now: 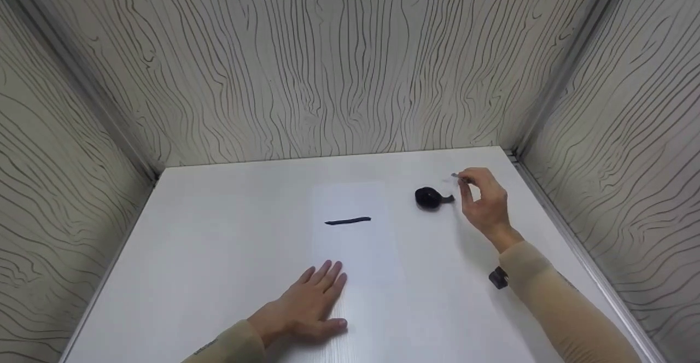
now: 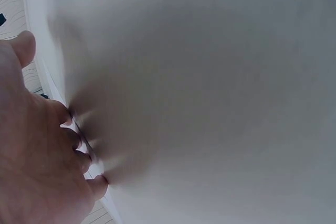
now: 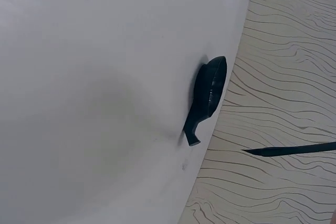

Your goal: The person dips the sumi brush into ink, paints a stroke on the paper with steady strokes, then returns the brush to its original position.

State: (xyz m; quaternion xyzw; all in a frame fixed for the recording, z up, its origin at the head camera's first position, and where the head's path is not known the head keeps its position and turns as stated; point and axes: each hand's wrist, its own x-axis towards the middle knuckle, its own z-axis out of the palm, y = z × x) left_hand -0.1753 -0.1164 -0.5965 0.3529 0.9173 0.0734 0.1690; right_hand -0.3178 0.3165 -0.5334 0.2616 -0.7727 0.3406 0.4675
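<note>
My left hand (image 1: 314, 305) lies flat, fingers straight, its fingertips at the lower left of a pale paper sheet (image 1: 355, 196). In the left wrist view, the fingertips of this left hand (image 2: 42, 140) touch the white surface. A black mark (image 1: 348, 221), painted stroke or thin strip, I cannot tell which, crosses the sheet. My right hand (image 1: 484, 204) is raised at the far right and pinches a thin dark pointed stick (image 3: 289, 150) between thumb and fingers. Just left of that hand sits a small black dish with a short handle (image 1: 428, 198), untouched.
All of this is on a white table (image 1: 219, 215). Wood-grain panels (image 1: 328, 68) close it in at the back and both sides, with metal rails at the corners. A small black block (image 1: 499, 277) shows under the right wrist. Faint smudges (image 3: 184, 167) mark the table near the dish handle.
</note>
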